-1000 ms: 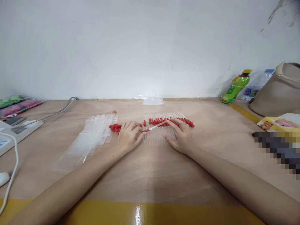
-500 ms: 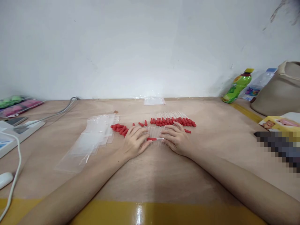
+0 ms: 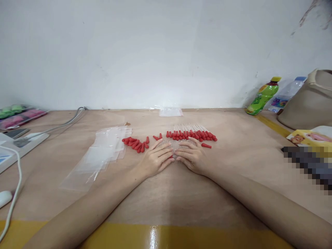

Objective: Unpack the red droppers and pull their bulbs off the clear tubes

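Observation:
My left hand (image 3: 155, 157) and my right hand (image 3: 190, 155) meet fingertip to fingertip at the middle of the wooden table (image 3: 166, 193). Both are closed on one thin dropper (image 3: 171, 156), of which only a bit of red bulb shows between them. Under the fingers lie clear glass tubes (image 3: 176, 143). Just behind is a row of droppers with red bulbs (image 3: 192, 134). A pile of loose red bulbs (image 3: 136, 143) sits left of my left hand, and one lone red bulb (image 3: 206, 145) lies right of my right hand.
Clear plastic bags (image 3: 103, 150) are spread at the left, and one more small bag (image 3: 169, 111) lies by the wall. A power strip (image 3: 23, 143), cable (image 3: 12, 193) and mouse (image 3: 5, 197) are far left. A green bottle (image 3: 261, 95) and beige bag (image 3: 308, 103) stand at the right.
Both hands drew toward me and closed in on each other. The dropper that showed between them is now almost hidden under the fingertips.

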Demonstrator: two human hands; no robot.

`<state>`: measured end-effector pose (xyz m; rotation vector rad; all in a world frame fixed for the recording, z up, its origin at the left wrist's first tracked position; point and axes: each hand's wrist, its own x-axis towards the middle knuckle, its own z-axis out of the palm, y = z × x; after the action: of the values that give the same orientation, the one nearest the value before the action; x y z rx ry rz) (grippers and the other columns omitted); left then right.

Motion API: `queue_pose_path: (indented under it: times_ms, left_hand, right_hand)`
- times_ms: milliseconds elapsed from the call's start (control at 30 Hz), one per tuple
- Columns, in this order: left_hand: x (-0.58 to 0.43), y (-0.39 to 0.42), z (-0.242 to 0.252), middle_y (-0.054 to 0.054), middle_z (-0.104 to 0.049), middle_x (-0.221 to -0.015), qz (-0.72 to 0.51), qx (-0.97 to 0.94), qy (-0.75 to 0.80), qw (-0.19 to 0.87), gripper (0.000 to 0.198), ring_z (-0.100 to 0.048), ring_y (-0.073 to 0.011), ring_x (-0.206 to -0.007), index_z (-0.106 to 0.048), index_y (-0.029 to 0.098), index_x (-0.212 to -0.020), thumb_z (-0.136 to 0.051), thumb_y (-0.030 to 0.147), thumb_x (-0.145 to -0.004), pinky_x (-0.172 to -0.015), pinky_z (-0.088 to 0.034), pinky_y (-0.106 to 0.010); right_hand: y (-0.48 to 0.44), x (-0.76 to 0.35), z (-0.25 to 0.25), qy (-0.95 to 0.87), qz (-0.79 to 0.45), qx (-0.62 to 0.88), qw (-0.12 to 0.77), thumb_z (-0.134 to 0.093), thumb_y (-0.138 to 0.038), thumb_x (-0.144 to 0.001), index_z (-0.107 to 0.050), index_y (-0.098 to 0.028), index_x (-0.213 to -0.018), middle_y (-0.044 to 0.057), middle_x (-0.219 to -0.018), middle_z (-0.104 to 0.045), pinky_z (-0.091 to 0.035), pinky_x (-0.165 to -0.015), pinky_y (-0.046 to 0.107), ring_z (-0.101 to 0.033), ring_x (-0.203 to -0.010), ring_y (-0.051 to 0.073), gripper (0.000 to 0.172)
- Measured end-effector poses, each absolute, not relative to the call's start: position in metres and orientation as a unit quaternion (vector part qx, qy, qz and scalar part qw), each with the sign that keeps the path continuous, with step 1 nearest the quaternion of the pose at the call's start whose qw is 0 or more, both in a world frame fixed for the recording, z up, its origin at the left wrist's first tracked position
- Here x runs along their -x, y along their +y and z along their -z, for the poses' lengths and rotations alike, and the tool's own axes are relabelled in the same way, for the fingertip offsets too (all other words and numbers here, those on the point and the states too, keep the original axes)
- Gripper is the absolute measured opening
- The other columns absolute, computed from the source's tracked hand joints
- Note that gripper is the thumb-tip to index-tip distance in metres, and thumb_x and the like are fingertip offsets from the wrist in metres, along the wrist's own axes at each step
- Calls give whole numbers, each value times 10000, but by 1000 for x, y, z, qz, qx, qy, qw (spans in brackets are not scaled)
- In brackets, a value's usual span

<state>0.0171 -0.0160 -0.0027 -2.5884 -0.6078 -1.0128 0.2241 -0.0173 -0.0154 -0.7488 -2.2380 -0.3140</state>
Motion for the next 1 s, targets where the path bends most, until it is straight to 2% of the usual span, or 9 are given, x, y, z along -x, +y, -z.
queue_pose_path:
  times_ms: [367,800,1000]
  left_hand:
    - [-18,-20,0,-35,-688,-945,333,909,-202,146,136,-591,-176,-1014,-607,171,-927,-508,206,-842,-1034,-338,-451]
    - [-12,-21,-1,-39,-694,-915,321,914,-210,130,134,-592,-185,-1014,-609,178,-923,-508,194,-837,-1041,-305,-458]
    - [-8,-22,2,-30,-694,-913,318,914,-209,141,130,-601,-181,-996,-617,190,-907,-506,214,-845,-1003,-351,-438]
  right_hand:
    - [-21,-223,13,-881,112,231,398,-511,-172,-835,-619,-206,-838,-24,-774,-696,-341,-942,393,-610,-869,133,114]
    - [-25,-226,14,-874,128,206,421,-509,-147,-834,-615,-200,-893,10,-836,-703,-358,-946,384,-628,-899,135,133]
    - [-27,-232,14,-878,134,204,411,-481,-136,-844,-620,-216,-934,9,-862,-700,-364,-943,395,-619,-920,142,184]
